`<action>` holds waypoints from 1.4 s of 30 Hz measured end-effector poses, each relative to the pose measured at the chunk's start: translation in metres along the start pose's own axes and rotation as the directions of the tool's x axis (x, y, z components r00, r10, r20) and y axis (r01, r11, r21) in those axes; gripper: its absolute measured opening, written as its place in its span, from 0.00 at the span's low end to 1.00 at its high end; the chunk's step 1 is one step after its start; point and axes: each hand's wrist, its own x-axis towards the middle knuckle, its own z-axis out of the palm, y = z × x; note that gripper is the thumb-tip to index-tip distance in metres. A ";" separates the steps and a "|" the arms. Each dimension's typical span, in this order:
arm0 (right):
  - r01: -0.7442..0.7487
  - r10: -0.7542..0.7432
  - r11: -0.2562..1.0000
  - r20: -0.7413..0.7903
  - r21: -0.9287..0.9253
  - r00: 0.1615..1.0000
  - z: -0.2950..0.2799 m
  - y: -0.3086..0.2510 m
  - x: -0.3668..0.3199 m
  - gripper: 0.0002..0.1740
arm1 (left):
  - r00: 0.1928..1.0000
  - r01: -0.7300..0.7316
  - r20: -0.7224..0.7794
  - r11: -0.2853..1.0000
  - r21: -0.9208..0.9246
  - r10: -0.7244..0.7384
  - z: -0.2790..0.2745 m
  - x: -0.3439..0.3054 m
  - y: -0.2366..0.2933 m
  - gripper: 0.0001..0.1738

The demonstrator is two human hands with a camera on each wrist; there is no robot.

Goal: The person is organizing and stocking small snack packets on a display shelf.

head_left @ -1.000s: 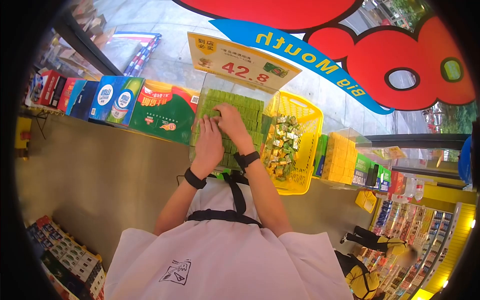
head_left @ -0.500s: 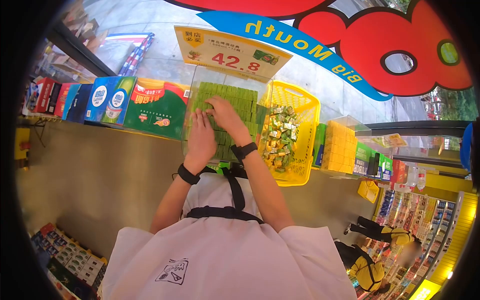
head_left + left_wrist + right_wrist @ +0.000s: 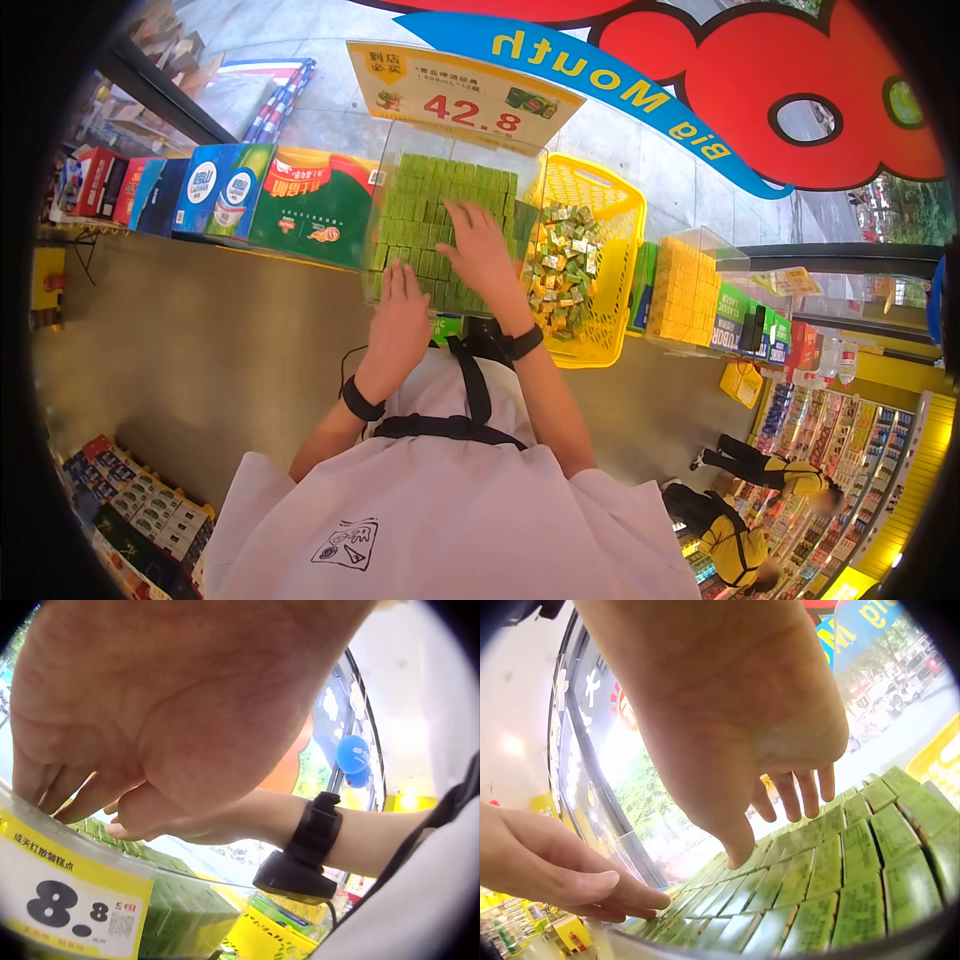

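Rows of small green packets point(image 3: 415, 205) fill a clear box point(image 3: 372, 285), packed tightly side by side. My left hand point(image 3: 398, 322) lies over the near left part of the rows, its fingers fairly straight and the fingertips at the packets. Further right and deeper in, my right hand point(image 3: 482, 255) spreads its fingers over the middle of the rows. In the right wrist view the right thumb reaches down to the packets point(image 3: 817, 874) and the palm hangs above them; the left hand point(image 3: 562, 870) shows at the box's edge. Neither hand holds a packet.
A yellow basket point(image 3: 628, 250) with loose packets point(image 3: 565, 265) stands right of the box. Behind rises a price sign point(image 3: 465, 95). Drink cartons point(image 3: 310, 215) line the left, and a box of yellow packets point(image 3: 682, 295) stands further right. Two people point(image 3: 735, 550) are at the lower right.
The hands, close together over the left of the rows before, have moved apart. The left has drawn back toward the body; the right has shifted right and nearer, its fingers now spread.
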 end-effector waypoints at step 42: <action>0.022 -0.027 0.965 -0.017 -0.260 1.000 0.000 0.001 -0.035 0.44 | 0.997 0.067 -0.040 0.989 0.135 -0.062 0.004 0.011 0.020 0.31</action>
